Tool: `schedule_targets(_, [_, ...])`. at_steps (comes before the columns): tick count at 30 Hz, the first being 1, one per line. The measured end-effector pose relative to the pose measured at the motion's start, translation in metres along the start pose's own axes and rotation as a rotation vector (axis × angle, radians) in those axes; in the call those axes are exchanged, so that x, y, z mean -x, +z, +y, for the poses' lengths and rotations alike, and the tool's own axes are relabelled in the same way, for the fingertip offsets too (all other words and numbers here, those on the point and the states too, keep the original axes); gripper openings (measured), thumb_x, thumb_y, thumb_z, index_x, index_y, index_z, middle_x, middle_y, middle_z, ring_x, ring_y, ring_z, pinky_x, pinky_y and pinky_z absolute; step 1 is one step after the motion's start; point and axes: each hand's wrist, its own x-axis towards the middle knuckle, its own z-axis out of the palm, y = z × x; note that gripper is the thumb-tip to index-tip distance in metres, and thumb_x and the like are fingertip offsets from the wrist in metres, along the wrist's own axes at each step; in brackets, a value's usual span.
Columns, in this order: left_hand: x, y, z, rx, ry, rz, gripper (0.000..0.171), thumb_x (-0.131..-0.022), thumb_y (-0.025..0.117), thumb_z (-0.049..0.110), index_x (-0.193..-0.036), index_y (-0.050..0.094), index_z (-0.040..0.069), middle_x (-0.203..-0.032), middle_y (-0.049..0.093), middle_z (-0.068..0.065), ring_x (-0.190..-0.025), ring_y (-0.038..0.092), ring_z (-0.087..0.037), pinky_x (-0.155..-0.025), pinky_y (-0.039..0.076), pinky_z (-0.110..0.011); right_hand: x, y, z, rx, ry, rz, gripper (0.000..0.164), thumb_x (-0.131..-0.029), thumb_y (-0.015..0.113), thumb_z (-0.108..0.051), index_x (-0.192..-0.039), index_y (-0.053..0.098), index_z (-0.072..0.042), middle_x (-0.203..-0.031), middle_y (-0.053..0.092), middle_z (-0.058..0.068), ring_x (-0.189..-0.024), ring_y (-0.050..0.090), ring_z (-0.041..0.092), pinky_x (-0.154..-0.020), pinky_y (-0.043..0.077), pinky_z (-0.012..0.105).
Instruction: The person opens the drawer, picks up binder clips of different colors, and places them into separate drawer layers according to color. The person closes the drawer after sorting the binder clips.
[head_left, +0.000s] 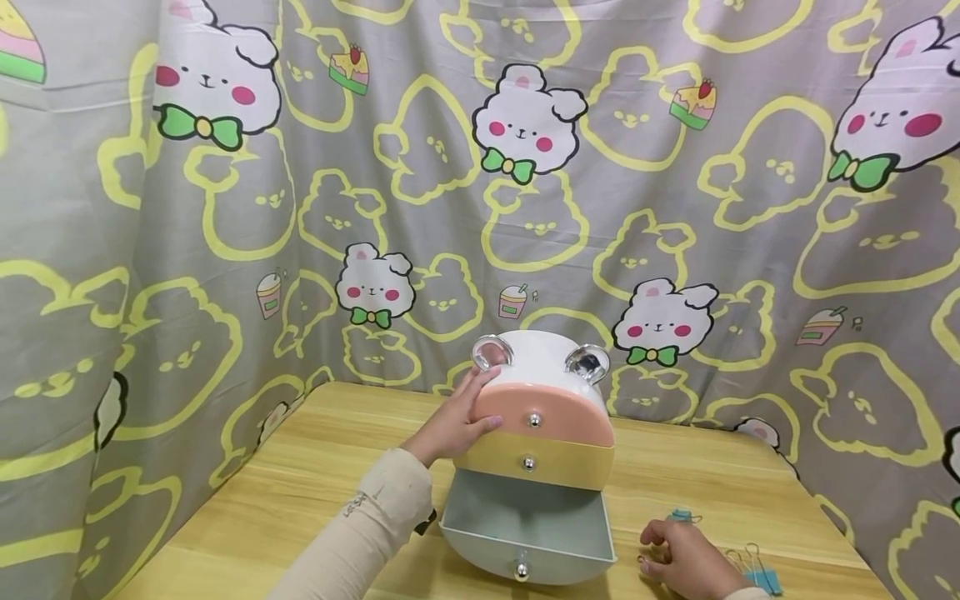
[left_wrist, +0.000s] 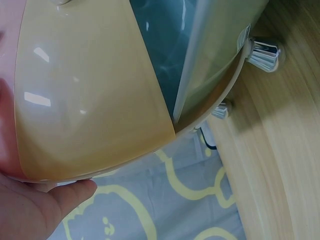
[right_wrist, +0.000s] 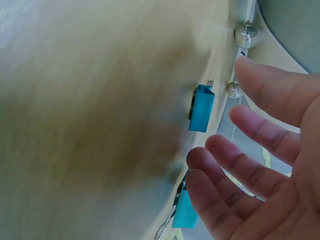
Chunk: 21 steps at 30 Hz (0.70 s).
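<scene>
A small drawer cabinet [head_left: 536, 354] with a white top and shiny round ears stands on the table. Its pink upper drawer [head_left: 566, 410] and yellow middle drawer [head_left: 570, 467] are closed, while the grey-green bottom drawer [head_left: 536, 504] is pulled out. My left hand [head_left: 456, 417] rests on the cabinet's left side with fingers extended, the thumb by the front edge. Low over the table, right of the drawer, my right hand [head_left: 686, 557] has loosely bent fingers and holds nothing. Near it lie a teal binder clip [right_wrist: 202, 108] and a second teal binder clip [head_left: 763, 581].
The wooden table [head_left: 337, 450] carries the cabinet and clips. A grey curtain [head_left: 435, 217] with rabbit prints hangs behind and along both sides. Silver knobs, such as the bottom drawer's knob [head_left: 521, 571], stick out from the drawer fronts.
</scene>
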Motion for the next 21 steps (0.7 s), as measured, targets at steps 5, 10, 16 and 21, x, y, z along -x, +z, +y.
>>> schedule_targets(5, [0.001, 0.001, 0.0, 0.015, -0.004, 0.0, 0.072, -0.092, 0.068, 0.021, -0.152, 0.028, 0.026, -0.16, 0.01, -0.017, -0.132, 0.036, -0.045, -0.102, 0.031, -0.062, 0.0, 0.0, 0.004, 0.018, -0.041, -0.019, 0.026, -0.083, 0.077, -0.025, -0.094, 0.063, -0.006, -0.076, 0.055, -0.001, -0.067, 0.047, 0.014, -0.058, 0.041, 0.03])
schedule_targets(10, [0.002, 0.001, 0.001, 0.024, -0.006, -0.004, 0.072, -0.092, 0.068, 0.02, -0.152, 0.028, 0.025, -0.16, 0.01, -0.017, -0.131, 0.038, -0.045, -0.102, 0.032, -0.062, -0.001, 0.003, 0.009, 0.04, -0.065, -0.023, 0.021, -0.083, 0.077, -0.021, -0.09, 0.062, -0.009, -0.077, 0.055, -0.002, -0.068, 0.046, 0.01, -0.059, 0.041, 0.03])
schedule_targets(16, [0.001, 0.001, 0.0, 0.016, 0.009, -0.002, 0.073, -0.092, 0.068, 0.02, -0.152, 0.028, 0.025, -0.159, 0.01, -0.018, -0.131, 0.037, -0.045, -0.102, 0.032, -0.062, -0.003, 0.003, 0.01, 0.031, -0.075, -0.02, 0.018, -0.082, 0.077, -0.014, -0.089, 0.062, -0.008, -0.077, 0.055, -0.003, -0.067, 0.046, 0.009, -0.059, 0.042, 0.029])
schedule_targets(21, [0.0, 0.0, 0.0, 0.014, 0.012, 0.0, 0.073, -0.092, 0.069, 0.02, -0.152, 0.028, 0.025, -0.159, 0.01, -0.018, -0.131, 0.037, -0.045, -0.102, 0.032, -0.062, -0.001, 0.001, 0.009, 0.019, -0.078, -0.027, 0.018, -0.082, 0.078, -0.014, -0.09, 0.062, -0.007, -0.078, 0.056, -0.002, -0.068, 0.048, 0.01, -0.059, 0.043, 0.03])
